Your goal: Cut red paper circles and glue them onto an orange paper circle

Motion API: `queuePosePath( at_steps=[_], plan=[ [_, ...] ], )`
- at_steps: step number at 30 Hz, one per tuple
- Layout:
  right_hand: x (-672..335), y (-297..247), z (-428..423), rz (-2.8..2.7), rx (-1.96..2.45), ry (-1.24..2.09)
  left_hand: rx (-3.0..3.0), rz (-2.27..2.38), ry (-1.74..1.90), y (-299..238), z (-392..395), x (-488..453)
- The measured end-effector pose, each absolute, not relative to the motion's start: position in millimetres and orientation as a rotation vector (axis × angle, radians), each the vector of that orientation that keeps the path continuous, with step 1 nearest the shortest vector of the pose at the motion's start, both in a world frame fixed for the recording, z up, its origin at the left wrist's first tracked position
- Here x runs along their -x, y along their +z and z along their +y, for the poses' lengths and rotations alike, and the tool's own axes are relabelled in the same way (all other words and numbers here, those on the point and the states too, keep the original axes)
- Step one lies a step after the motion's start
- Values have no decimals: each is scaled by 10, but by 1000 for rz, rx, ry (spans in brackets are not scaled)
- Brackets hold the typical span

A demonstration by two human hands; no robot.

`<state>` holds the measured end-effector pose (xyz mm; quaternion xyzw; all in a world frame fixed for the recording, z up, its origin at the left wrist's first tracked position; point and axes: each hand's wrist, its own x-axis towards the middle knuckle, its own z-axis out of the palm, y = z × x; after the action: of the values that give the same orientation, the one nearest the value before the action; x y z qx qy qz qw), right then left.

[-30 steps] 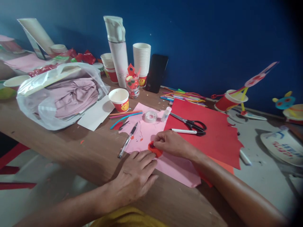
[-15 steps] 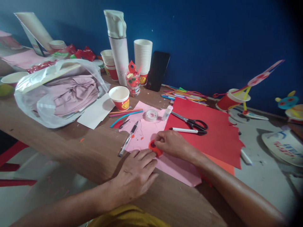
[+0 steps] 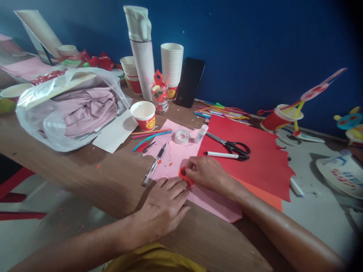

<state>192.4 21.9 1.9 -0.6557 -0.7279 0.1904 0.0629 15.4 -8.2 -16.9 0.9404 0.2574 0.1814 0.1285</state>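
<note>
From the head camera, the person's right hand (image 3: pixel 208 174) is curled over a small red disc (image 3: pixel 183 174) that lies on the pink sheet (image 3: pixel 174 153) near the front edge of the desk (image 3: pixel 99 170). Its grip is nearly closed, with the fingertips pinched down on the disc's right side. The left hand (image 3: pixel 163 207) lies flat and palm down just in front, fingers spread and holding nothing, with the fingertips at the sheet's near edge, almost touching the disc. It looks to me like the disc is being pressed or worked into place on the pink sheet. Any fine handling here would need the flat hand to pin the paper while the fingertips work with a light, exact touch, because the disc is small and half hidden under them. Toward the back edge, just beyond the hands, a pair of scissors (image 3: pixel 231 145) and a white marker (image 3: pixel 224 154) lie on a big red sheet (image 3: pixel 255 162). A roll of tape (image 3: pixel 182 136) and a glue stick (image 3: pixel 201 133) sit at the far end of the pink sheet, and a ballpoint pen (image 3: pixel 154 164) lies across its left edge. As for writing, the red paper cup (image 3: pixel 143 115) has a yellow emblem that is too small to read. The paper plate (image 3: pixel 340 175) at the right end of the desk has blue and red lettering that I can't make out either.
</note>
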Motion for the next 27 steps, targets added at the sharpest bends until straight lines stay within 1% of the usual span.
queuePosePath(
  at_steps=[7,13,23,27],
  plan=[
    [-1919,23,219,-2193,2002,587,-2736,751,542,-166,-79,-158],
    [-1924,2,198,-2213,2010,524,-2742,754,549,-191,-80,-159],
    [-1898,-14,184,-2283,2026,435,-2769,715,386,-146,-52,-155],
    [-1964,44,209,-2264,2014,486,-2769,705,390,-122,-34,-164]
  ],
)
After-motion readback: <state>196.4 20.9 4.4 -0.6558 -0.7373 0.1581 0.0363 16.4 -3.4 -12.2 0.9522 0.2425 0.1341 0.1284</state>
